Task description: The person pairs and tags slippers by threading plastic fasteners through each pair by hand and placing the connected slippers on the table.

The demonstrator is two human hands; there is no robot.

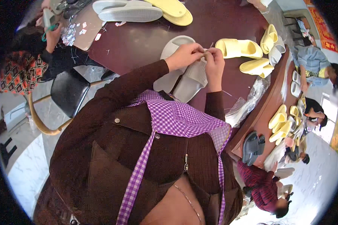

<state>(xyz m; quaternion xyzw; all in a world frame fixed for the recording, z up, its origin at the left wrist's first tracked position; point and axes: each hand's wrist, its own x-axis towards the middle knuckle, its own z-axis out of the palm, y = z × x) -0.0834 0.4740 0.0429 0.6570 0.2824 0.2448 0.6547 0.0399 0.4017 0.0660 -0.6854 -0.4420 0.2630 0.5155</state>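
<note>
A pair of light grey slippers lies in front of me on the dark red table; the left grey slipper (163, 77) is partly under my wrist, and the right grey slipper (190, 83) is beside it. My left hand (184, 56) is over the pair with thumb and fingers pinched together. Touching or nearly touching those fingertips, my right hand (215, 67) is pinched too, above the right slipper's strap. Whatever small thing is between the fingertips is too fine to make out.
Yellow slippers (239, 48) lie right of my hands, beside clear plastic bags (248, 105). Larger grey slippers (131, 13) and a yellow one (172, 13) are at the far edge. Small paper tags (69, 34) lie far left, near a co-worker's hand (53, 37). A black chair (69, 90) stands left.
</note>
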